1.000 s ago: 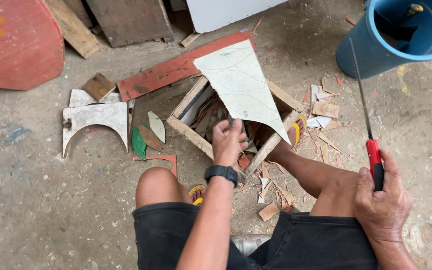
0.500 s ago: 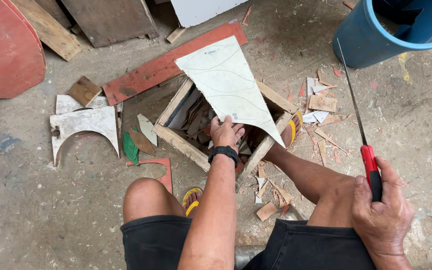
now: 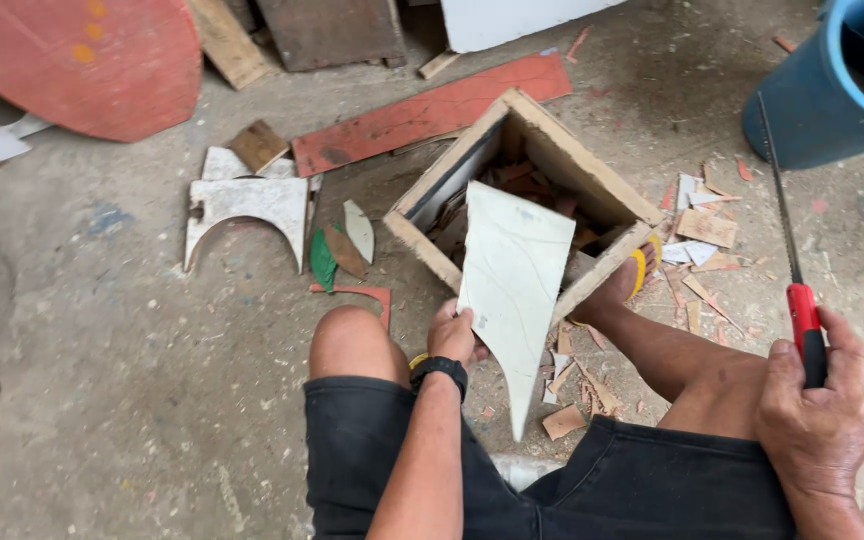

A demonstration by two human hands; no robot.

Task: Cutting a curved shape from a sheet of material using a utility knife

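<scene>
Two hands are busy over a dusty concrete floor [image 3: 102, 400], seen from above a seated person in black shorts. Left hand [image 3: 452, 335], with a black watch at the wrist, is closed on the left edge of a pale, cracked-looking triangular board piece [image 3: 512, 290], gripping it between thumb and fingers; the piece stands tilted, its wide end leaning over the near rim of an open wooden box [image 3: 542, 150] and its narrow tip pointing down toward the lap. Right hand [image 3: 817, 400] is wrapped shut around the red handle of a slim handsaw [image 3: 782, 215], whose thin blade runs up and away toward a blue bucket [image 3: 832, 90] at the top right corner of the floor. Inside the box lie reddish-brown offcuts, though shadow makes it hard to tell how many. A foot in a yellow-trimmed sandal [image 3: 637, 275] rests against the box's right near corner. Small wood chips [image 3: 702, 225] are scattered just right of the box. Left of it, well apart from the hands, sit a white arched cut-out [image 3: 242, 205] and a green sliver [image 3: 322, 260]. A long red plank [image 3: 432, 110] lies beyond the box, and a large red rounded panel [image 3: 72, 60] fills the top left corner.
</scene>
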